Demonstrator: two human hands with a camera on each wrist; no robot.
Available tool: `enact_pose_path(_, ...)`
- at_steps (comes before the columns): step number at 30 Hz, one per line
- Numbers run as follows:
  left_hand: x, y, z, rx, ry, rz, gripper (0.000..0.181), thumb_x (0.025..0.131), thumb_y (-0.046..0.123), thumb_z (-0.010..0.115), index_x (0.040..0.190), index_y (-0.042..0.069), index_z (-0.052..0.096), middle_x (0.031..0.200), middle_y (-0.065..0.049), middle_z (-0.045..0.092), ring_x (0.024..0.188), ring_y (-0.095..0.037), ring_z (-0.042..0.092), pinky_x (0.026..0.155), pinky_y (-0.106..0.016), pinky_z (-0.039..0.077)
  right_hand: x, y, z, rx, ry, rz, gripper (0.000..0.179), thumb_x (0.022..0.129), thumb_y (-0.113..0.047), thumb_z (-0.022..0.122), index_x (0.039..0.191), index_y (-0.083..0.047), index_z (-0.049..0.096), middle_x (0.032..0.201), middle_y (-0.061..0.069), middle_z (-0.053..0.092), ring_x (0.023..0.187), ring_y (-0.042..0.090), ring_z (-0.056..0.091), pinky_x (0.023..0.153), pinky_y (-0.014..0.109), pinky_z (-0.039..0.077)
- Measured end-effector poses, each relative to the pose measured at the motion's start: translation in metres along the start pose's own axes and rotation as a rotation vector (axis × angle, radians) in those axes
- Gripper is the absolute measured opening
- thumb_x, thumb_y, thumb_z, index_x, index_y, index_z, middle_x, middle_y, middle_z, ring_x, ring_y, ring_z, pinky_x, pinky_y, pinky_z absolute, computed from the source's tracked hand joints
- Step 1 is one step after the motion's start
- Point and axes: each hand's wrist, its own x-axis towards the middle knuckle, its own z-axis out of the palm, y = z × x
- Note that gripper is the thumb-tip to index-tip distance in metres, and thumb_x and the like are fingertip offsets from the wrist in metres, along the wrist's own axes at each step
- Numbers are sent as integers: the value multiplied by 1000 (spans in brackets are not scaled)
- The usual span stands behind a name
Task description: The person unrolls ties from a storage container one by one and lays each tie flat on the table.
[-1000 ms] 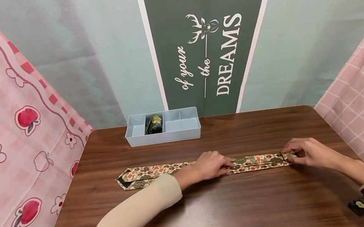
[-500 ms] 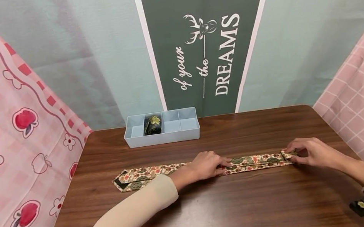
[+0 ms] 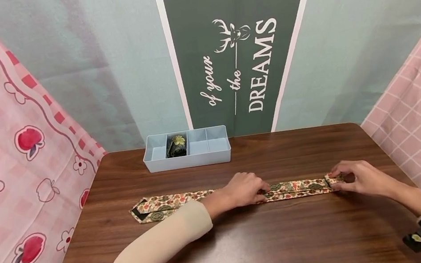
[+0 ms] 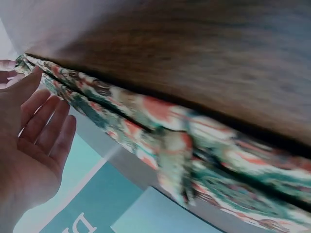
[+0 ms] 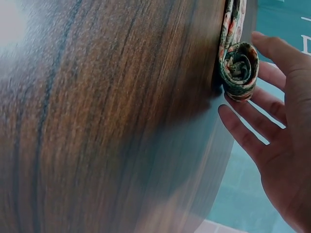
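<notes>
A floral-patterned necktie (image 3: 295, 188), doubled lengthwise, lies across the table with its pointed ends at the left. Its right end is wound into a small roll (image 5: 238, 70), seen end-on in the right wrist view. My right hand (image 3: 358, 177) holds that roll between thumb and fingers. Partway along the strip, my left hand (image 3: 244, 189) touches the tie, its fingers loosely extended in the left wrist view (image 4: 41, 126). The left forearm hides part of the tie in the head view. A fabric keeper loop (image 4: 175, 160) crosses the strip in the left wrist view.
Behind the tie, a light blue divided box (image 3: 188, 160) stands at the back of the brown wooden table (image 3: 250, 242). A dark rolled item with a yellowish leaf motif (image 3: 177, 146) sits in one compartment. Patterned cloths hang around the back and sides.
My left hand has shifted slightly left and then back right along the tie. The right hand stays at the rolled end, with its fingers slightly changed. The box and its contents stay put.
</notes>
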Motion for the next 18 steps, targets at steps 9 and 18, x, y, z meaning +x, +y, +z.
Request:
enact_pose_path(9,28,18,1,-31,14,52,39,101,36,74,140,30,72,146,14,64,115,-8,72,86,-30,61,7,-2,3,-20,24,14,36,68,-7,97,93,-22,77,94,-8,75,80,2,69,64,15,54)
enact_pose_path(18,40,25,9,-28,0,67,39,104,33,71,142,31,70,149,14,62,108,-7,74,84,-28,60,7,1,2,22,-13,-55,43,69,5,93,104,-15,80,99,-5,75,82,2,68,63,15,51)
